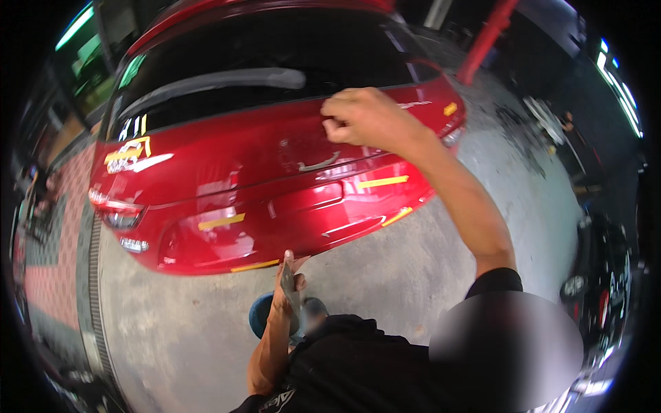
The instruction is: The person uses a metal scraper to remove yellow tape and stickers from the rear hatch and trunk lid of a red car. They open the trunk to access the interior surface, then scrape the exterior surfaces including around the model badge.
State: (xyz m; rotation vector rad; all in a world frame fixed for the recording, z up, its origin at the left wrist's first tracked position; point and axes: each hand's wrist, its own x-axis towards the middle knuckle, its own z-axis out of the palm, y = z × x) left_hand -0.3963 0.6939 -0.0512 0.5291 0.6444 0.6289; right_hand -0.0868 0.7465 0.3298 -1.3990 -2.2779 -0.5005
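Note:
My right hand (358, 118) is raised over the rear of a red car (227, 172), close to the tailgate below the back window. Its fingers are curled closed, and what they hold, if anything, is hidden. Low in front of the bumper, my left hand (282, 279) grips a thin, flat grey piece (292, 296), thumb pointing up; I cannot tell its exact kind. Yellow tape strips (383, 182) are stuck on the bumper. More yellow tape (129, 151) marks the tailgate's left corner. A pale curved mark or badge lies on the paint below my right hand.
A blue bucket (259, 316) stands on the concrete floor beside my left forearm. The rear wiper (275, 78) crosses the dark window. A red post (485, 43) rises at the far right. A dark car (597, 275) is at the right, and a drain grate (95, 275) runs along the left.

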